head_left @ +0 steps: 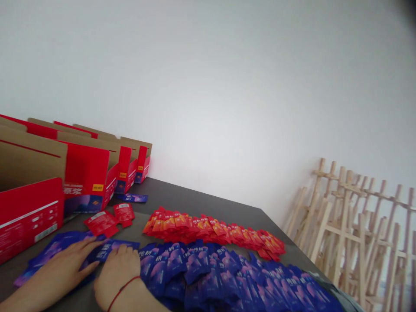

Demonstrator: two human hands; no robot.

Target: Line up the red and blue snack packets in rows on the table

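Both palms faced down: the left hand (73,259) lay on blue sachets (48,246) at near left, thumb spread from its fingers; the right hand (117,272) curled beside it, whether pinching I couldn't tell.

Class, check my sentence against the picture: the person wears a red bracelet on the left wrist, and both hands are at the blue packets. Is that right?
Not quite: the wrist is wrong. The head view shows the red bracelet on the wrist of the right hand. The rest stands: that hand and the left hand are at the blue packets.
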